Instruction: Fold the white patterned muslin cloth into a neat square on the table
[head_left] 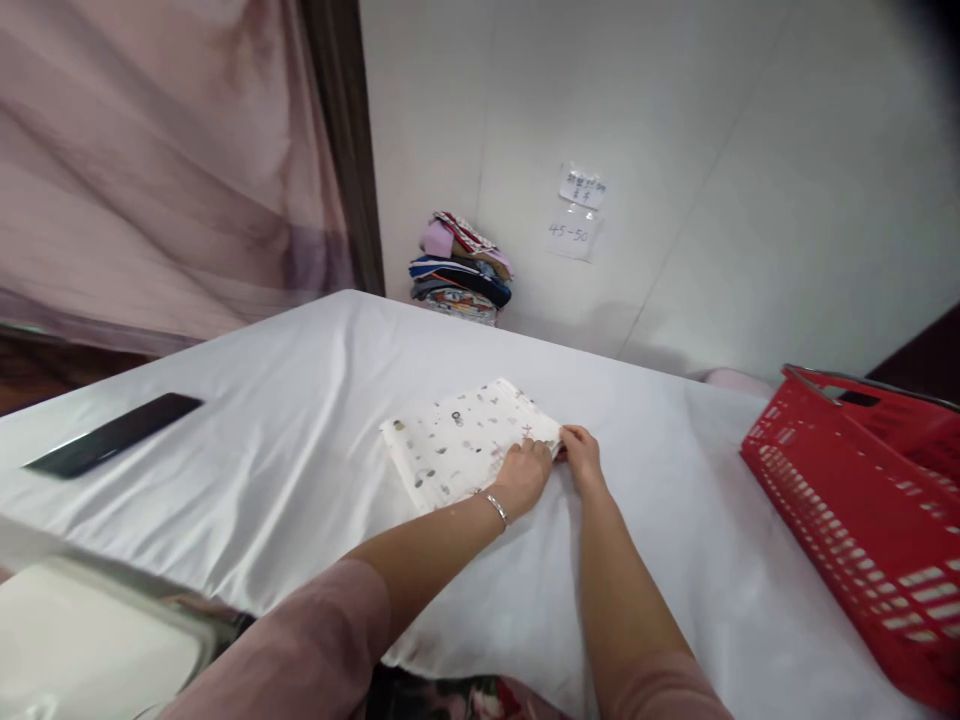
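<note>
A folded white cloth with small scattered prints lies flat on the white-covered table. My left hand, with a silver bracelet at its wrist, is on the near right part of the cloth, its fingers bent and gripping near the edge. Beside it, my right hand pinches the right corner of the same cloth between thumb and fingers. The undersides of the fingers are hidden.
A red plastic basket stands at the right edge of the white tablecloth. A dark flat object lies at the left. Behind the table is a stack of folded clothes; paper notes hang on the wall.
</note>
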